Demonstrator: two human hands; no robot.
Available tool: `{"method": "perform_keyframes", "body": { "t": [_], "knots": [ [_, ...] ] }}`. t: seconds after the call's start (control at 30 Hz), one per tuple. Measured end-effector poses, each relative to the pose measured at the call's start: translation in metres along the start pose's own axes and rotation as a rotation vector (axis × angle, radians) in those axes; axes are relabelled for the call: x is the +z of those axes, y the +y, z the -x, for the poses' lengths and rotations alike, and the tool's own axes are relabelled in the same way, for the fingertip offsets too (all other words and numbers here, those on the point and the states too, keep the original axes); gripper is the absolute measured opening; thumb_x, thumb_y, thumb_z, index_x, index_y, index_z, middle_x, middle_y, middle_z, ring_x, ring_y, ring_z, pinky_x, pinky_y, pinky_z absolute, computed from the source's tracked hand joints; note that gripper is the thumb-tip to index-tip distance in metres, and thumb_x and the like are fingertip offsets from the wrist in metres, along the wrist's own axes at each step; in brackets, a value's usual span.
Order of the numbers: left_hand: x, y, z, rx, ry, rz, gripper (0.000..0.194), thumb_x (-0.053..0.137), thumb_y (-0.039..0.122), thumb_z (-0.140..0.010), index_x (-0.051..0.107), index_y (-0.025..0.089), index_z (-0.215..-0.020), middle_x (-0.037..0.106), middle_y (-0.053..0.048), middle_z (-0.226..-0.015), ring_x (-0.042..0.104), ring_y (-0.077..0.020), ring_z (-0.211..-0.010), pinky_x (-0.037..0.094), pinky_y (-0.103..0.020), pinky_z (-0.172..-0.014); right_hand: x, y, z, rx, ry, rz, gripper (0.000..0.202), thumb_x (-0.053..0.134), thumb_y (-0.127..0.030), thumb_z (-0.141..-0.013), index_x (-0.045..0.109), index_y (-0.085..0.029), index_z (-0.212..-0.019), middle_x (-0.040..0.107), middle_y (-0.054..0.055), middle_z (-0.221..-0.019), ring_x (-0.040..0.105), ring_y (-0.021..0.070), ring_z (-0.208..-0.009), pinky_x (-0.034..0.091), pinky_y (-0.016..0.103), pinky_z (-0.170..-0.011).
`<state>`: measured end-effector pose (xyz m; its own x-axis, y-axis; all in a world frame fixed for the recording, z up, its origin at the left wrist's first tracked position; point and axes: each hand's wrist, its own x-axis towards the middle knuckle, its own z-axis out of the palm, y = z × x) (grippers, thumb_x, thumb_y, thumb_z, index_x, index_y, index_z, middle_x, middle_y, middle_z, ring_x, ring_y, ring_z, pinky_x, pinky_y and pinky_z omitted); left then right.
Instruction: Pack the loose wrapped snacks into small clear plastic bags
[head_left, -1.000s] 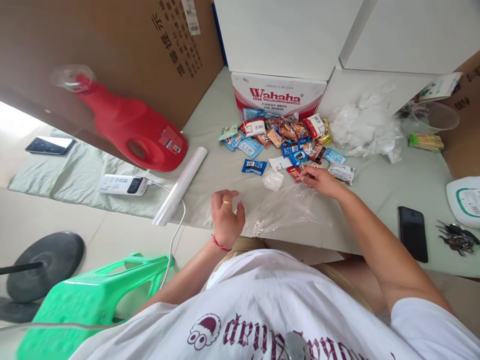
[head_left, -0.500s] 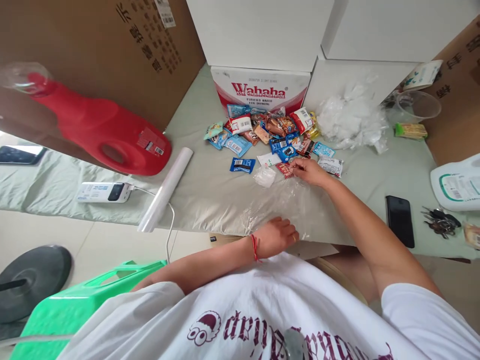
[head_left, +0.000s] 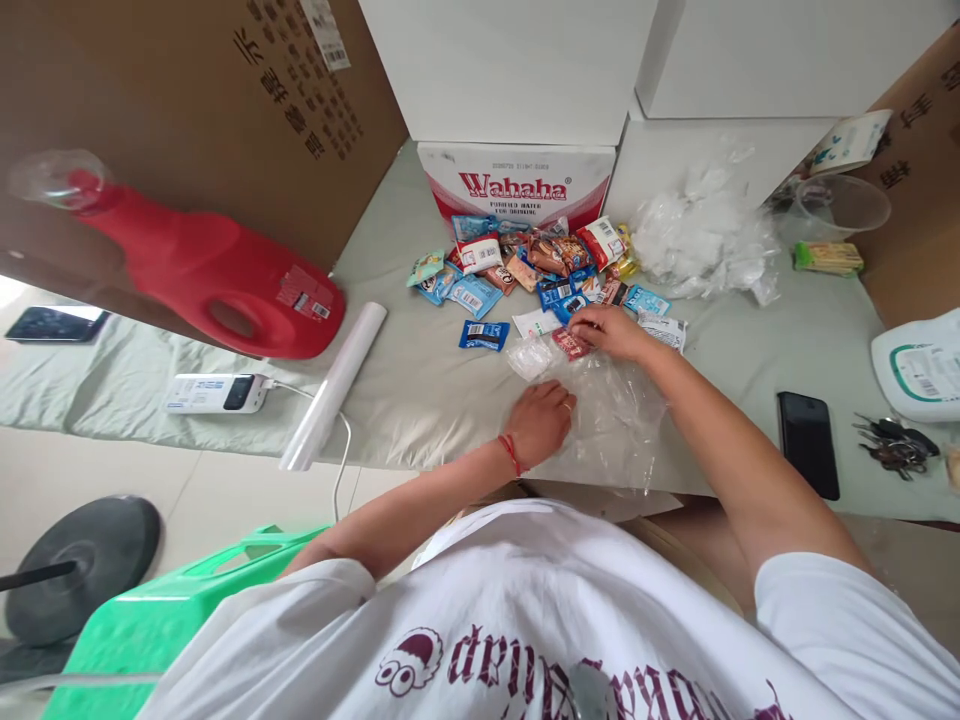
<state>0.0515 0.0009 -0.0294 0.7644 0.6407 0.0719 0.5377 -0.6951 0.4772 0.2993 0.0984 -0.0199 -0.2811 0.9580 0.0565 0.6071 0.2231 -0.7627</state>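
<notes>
My right hand (head_left: 609, 332) is closed over a small red packet (head_left: 571, 343), its fingertips on the packet's right side. My left hand (head_left: 541, 420) rests with curled fingers at the left edge of a clear plastic bag (head_left: 611, 425) near the table's front; what its fingers hold, if anything, is hidden. A crumpled clear wrapper (head_left: 529, 356) lies between the hands and a blue packet (head_left: 484, 335). Beyond them is a heap of snack packets (head_left: 555, 252). A white packet (head_left: 664, 330) lies just past my right wrist.
A Wahaba-style white-and-red carton (head_left: 517, 185) stands behind the heap, beside crumpled clear bags (head_left: 701, 240). To the left are a film roll (head_left: 334, 385), red jug (head_left: 232, 275) and power bank (head_left: 217, 393); to the right, a phone (head_left: 808, 443), keys (head_left: 896, 445) and white bottle (head_left: 919, 368).
My left hand has moved forward, away from my body, to the bag's left edge. My right hand has shifted slightly left over the red packet. The clear bag is spread differently.
</notes>
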Motion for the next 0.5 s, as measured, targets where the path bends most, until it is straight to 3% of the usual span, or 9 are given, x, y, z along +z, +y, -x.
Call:
{"method": "perform_keyframes", "body": {
  "t": [0.07,0.17,0.27,0.37,0.43,0.5],
  "knots": [
    [0.012,-0.013,-0.002,0.0,-0.008,-0.096,0.035,0.05,0.026,-0.098,0.068,0.017,-0.127,0.064,-0.016,-0.14,0.049,-0.0326,-0.141,0.032,-0.056,-0.12,-0.018,-0.004,0.018,0.073,0.216,0.037,0.045,0.059,-0.058,-0.091,0.072,-0.019,-0.109,0.072,0.011,-0.112,0.065,0.0258,-0.104,0.049,0.041,-0.098],
    [0.028,-0.021,0.009,-0.012,0.048,-0.159,0.042,0.044,0.031,-0.103,0.061,0.019,-0.14,0.055,-0.014,-0.154,0.04,-0.0315,-0.151,0.016,-0.064,-0.126,-0.033,-0.007,0.072,0.275,0.487,-0.07,0.061,0.057,-0.067,-0.093,0.059,-0.026,-0.138,0.067,0.011,-0.128,0.064,0.0253,-0.114,0.051,0.041,-0.099],
    [0.034,-0.017,0.02,-0.042,0.086,-0.16,0.045,0.042,0.033,-0.105,0.057,0.023,-0.146,0.052,-0.014,-0.157,0.04,-0.0315,-0.151,0.004,-0.071,-0.125,-0.017,-0.005,0.133,0.406,0.493,-0.181,0.086,0.072,-0.069,-0.081,0.044,-0.029,-0.152,0.062,0.013,-0.138,0.063,0.0278,-0.121,0.054,0.041,-0.094],
    [0.033,-0.014,0.026,-0.083,0.091,-0.149,0.048,0.041,0.036,-0.105,0.051,0.025,-0.151,0.046,-0.014,-0.161,0.04,-0.0319,-0.151,-0.003,-0.073,-0.123,0.012,0.004,0.173,0.605,0.465,-0.212,0.102,0.088,-0.058,-0.064,0.044,-0.026,-0.15,0.069,0.011,-0.118,0.07,0.0253,-0.097,0.057,0.04,-0.083],
    [0.03,-0.015,0.029,-0.107,0.083,-0.146,0.049,0.042,0.036,-0.105,0.049,0.026,-0.153,0.044,-0.015,-0.163,0.04,-0.0326,-0.151,-0.004,-0.074,-0.122,0.022,0.015,0.186,0.694,0.517,-0.262,0.086,0.084,-0.054,-0.068,0.052,-0.023,-0.142,0.07,0.004,-0.095,0.067,0.0208,-0.077,0.057,0.038,-0.075],
    [0.026,-0.019,0.033,-0.133,0.079,-0.139,0.05,0.042,0.036,-0.105,0.048,0.026,-0.153,0.045,-0.015,-0.162,0.042,-0.0334,-0.15,-0.001,-0.074,-0.122,0.02,0.029,0.192,0.703,0.567,-0.3,0.067,0.079,-0.052,-0.072,0.06,-0.022,-0.129,0.066,-0.001,-0.08,0.063,0.0184,-0.068,0.055,0.035,-0.07]
  ]
}}
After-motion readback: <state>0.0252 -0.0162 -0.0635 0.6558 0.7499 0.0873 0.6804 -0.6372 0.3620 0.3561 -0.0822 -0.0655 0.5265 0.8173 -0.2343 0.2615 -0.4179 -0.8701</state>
